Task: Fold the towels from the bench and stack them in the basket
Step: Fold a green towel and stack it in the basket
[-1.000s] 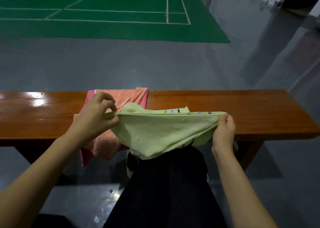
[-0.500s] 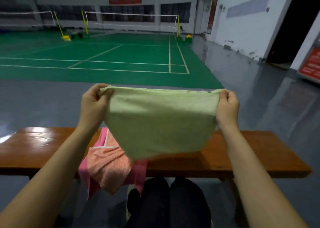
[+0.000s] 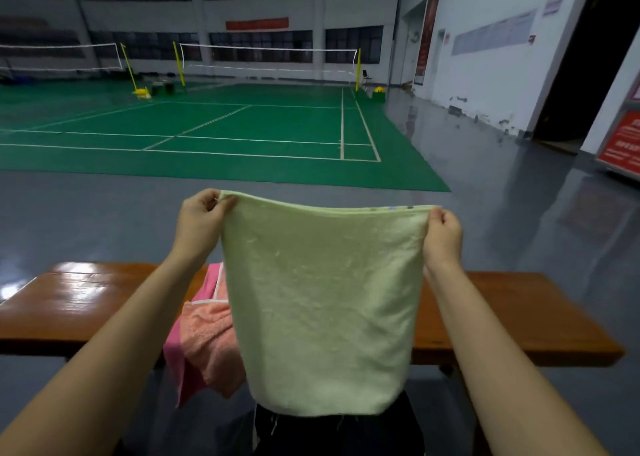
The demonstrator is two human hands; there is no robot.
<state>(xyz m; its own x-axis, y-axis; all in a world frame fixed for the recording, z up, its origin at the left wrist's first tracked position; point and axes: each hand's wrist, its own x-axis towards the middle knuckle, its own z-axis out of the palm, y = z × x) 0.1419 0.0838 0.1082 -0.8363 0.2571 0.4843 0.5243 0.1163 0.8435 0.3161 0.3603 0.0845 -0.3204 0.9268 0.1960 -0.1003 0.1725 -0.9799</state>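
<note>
Both hands, left hand (image 3: 200, 220) and right hand (image 3: 444, 234), pinch the green towel's (image 3: 322, 310) top corners, fingers closed on it, letting it hang flat above the desk (image 3: 86, 303), probably for folding.

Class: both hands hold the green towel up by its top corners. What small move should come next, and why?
Probably bring the left hand and right hand together to halve the green towel; it hangs open, unfolded, pinched at both top corners, above the bench.
</note>
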